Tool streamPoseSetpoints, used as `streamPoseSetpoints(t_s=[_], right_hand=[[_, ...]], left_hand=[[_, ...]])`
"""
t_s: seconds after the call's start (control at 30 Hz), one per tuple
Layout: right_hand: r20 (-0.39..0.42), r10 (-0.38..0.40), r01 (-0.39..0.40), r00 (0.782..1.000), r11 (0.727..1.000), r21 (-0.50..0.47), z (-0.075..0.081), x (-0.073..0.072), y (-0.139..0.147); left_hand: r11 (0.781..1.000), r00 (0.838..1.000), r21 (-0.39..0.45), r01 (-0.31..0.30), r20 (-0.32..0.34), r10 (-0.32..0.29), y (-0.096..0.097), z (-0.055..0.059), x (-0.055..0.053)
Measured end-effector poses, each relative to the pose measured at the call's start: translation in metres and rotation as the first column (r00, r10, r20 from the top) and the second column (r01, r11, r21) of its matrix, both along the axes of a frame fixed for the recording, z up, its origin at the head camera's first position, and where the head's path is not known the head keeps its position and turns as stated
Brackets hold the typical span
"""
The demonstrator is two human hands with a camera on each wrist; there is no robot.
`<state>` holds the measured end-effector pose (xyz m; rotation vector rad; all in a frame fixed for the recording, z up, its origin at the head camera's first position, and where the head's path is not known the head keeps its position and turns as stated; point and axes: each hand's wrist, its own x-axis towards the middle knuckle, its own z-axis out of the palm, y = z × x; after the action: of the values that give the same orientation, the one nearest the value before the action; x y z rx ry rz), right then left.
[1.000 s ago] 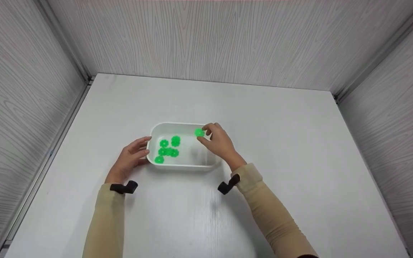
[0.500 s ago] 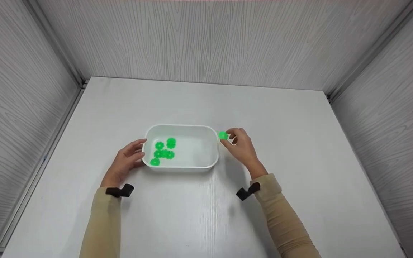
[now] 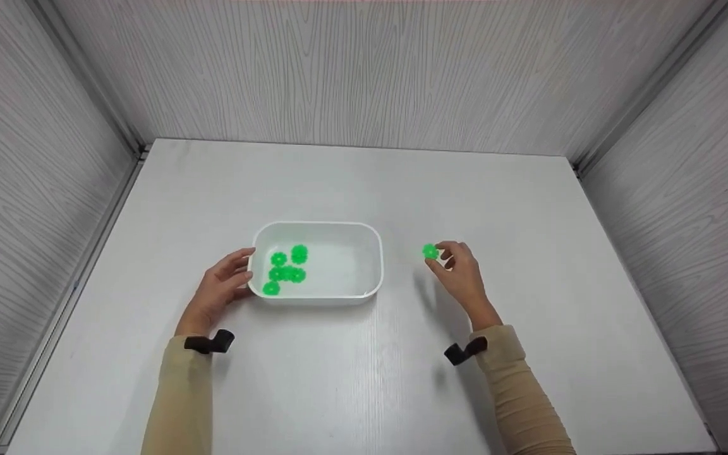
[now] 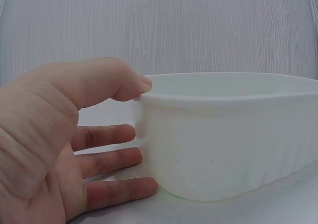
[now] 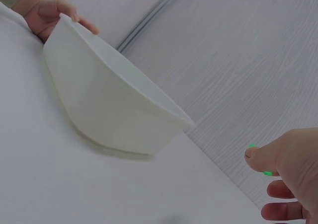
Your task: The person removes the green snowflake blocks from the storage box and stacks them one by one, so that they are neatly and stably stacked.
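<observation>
A white plastic tub [image 3: 316, 298] with rounded corners stands on the table. Several bright green flower-shaped pieces [image 3: 279, 259] lie grouped in its left half. At the tub's left end is my left hand [image 3: 217, 287]; in the left wrist view its thumb rests on the rim and its straight fingers touch the outer wall. My right hand [image 3: 462, 275], to the right of the tub, pinches one green flower-shaped piece [image 3: 430, 251] between thumb and fingertips. In the right wrist view the thumb hides most of that piece [image 5: 268, 173].
The white table [image 3: 339, 379] has light wood-grain panels at the back [image 3: 351, 76], left and right. A black wrist camera [image 3: 210, 342] sits on the left sleeve, another camera [image 3: 465, 351] on the right one.
My right hand has carried the green flower-shaped piece from the tub's right end, out over the rim and further right above the table. The left hand stays at the tub.
</observation>
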<state>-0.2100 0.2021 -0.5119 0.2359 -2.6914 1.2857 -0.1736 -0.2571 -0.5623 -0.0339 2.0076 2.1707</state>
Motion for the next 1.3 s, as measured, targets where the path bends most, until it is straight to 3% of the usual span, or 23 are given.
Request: streamPoseSetpoints(t_s=[0.33,0.6,0.73,0.8,1.03,1.3], right_hand=[[0.1,-0.039,0.033,0.994,0.997,0.068,-0.019,0.007,0.024],[0.16,-0.075,0.055,0.984,0.991,0.124,-0.033,0.013,0.036],[0.193,-0.094,0.068,0.977,0.988,0.138,-0.041,0.014,0.036],[0.195,-0.096,0.07,0.976,0.989,0.134,-0.044,0.015,0.036],[0.173,-0.124,0.097,0.977,0.983,0.158,-0.048,0.017,0.037],[0.191,-0.145,0.117,0.971,0.982,0.151,-0.048,0.019,0.038]], left_hand=[[1.0,1.0,-0.002,0.013,-0.008,-0.013,0.001,0.01,0.003],[1.0,0.999,0.019,0.015,-0.038,-0.014,0.0,-0.002,0.003],[1.0,0.998,0.017,0.016,-0.061,-0.015,-0.003,-0.004,0.003],[1.0,0.998,0.017,0.016,-0.06,-0.015,-0.003,-0.002,0.002],[1.0,0.999,0.005,0.024,-0.043,-0.024,0.004,0.018,0.01],[1.0,0.998,0.006,0.027,-0.053,-0.027,0.006,0.017,0.011]])
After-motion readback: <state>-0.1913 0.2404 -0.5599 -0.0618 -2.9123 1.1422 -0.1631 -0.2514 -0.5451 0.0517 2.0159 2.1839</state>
